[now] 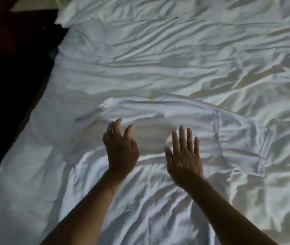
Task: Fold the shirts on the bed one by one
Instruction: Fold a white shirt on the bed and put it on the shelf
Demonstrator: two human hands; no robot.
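One white shirt (184, 117) lay spread on the bed (158, 50) in front of me, a sleeve (243, 144) out to my right. My left hand (121, 151) hung over its chest, fingers loosely curled on nothing; my right hand (184, 156) lay flat, fingers straight. I judged this the smoothing step; next, that sleeve needed pinching and folding inward.
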